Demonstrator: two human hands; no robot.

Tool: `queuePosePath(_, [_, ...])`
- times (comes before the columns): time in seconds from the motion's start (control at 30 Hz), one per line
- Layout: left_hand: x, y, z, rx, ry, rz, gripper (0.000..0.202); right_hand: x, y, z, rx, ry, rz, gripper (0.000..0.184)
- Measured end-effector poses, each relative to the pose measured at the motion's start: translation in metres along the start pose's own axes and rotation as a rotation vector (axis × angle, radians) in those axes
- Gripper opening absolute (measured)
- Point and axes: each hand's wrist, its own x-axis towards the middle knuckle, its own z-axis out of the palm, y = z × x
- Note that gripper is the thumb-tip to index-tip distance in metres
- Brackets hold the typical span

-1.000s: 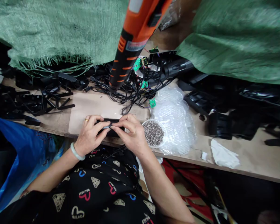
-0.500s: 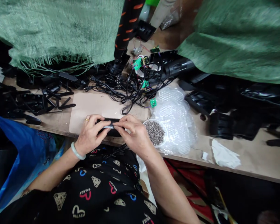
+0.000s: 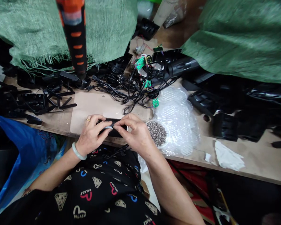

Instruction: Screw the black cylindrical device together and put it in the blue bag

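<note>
My left hand (image 3: 93, 132), with a ring and a pale bangle, pinches a small bluish-white strip (image 3: 108, 127) between thumb and forefinger. At the right end of the strip, the fingertips of my right hand (image 3: 133, 131) are pinched together. Whether they grip the strip itself or a tiny piece beside it, I cannot make out. A black plastic part (image 3: 118, 132) lies under both hands at the table's front edge, mostly covered by the fingers. Just right of my right hand stands a white tub of small metal screws (image 3: 157, 132).
A black and orange power screwdriver (image 3: 78, 47) hangs over the left back. Black cables (image 3: 131, 93) with green circuit boards (image 3: 140, 63) lie behind the hands. Bubble wrap (image 3: 180, 122) spreads right of the tub. Black plastic parts (image 3: 35, 101) are heaped left; a blue bag (image 3: 30, 147) hangs below.
The hanging screwdriver has swung well to the left. Both hands stay in nearly the same pose, the fingertips at the strip shifting only slightly.
</note>
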Motion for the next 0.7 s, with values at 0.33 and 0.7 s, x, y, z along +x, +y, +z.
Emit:
queuePosePath(0.33, [0.000, -0.001, 0.000, -0.012, -0.014, -0.008, 0.020, 0.003, -0.004, 0.000, -0.072, -0.033, 0.004, 0.010])
queuePosePath(0.7, [0.000, -0.001, 0.001, -0.023, 0.007, 0.000, 0.020, -0.006, 0.002, -0.002, -0.168, -0.032, -0.176, 0.013])
